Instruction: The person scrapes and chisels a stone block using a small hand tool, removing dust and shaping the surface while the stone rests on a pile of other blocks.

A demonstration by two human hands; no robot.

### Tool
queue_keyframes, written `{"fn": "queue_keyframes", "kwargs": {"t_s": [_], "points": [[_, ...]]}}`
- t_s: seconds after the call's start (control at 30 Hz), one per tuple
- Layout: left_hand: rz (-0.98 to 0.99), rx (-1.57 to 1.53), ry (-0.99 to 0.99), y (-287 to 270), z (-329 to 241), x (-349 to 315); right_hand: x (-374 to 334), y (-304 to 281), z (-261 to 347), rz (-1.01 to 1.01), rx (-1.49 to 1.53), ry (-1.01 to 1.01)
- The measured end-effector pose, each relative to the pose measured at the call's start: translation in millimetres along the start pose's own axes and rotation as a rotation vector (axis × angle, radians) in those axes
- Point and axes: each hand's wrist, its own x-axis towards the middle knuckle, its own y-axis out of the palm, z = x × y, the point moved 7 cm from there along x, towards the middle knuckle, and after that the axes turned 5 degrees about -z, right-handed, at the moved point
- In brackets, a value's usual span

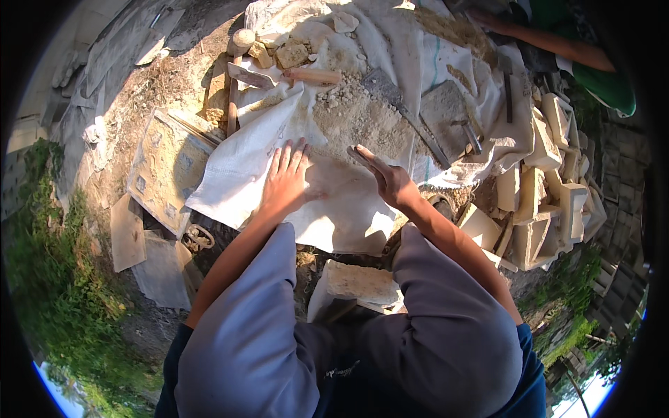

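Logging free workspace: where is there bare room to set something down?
On the white sheet: left of the left hand, and between it and the right hand, down to the near edge. Crowded: beyond the hands, with rubble and metal tools; farther right, with heaped pale blocks.

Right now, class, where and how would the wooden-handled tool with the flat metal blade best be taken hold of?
Probably by its wooden handle, the left hand coming from above and the near side. It lies crosswise, the handle slim, uncovered and pointing right, away from the flat metal blade, so a wrap grip should stay clear of the metal.
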Motion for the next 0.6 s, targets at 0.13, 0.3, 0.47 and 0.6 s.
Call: {"fn": "queue_keyframes", "kwargs": {"t_s": [0.13,0.3,0.47,0.6], "points": [[-0.019,-0.018,0.008,0,-2,0,6,11,-11,0.091,-0.127,0.01],[0.008,0.021,-0.015,2,6,-7,26,-12,23,0.007,-0.008,-0.018],[0.002,-0.007,-0.02,0,0,1,5,5,-11,-0.057,-0.027,0.029],[-0.002,-0.021,-0.007,-1,-1,1,13,6,-5,-0.074,0.002,-0.109]]}}
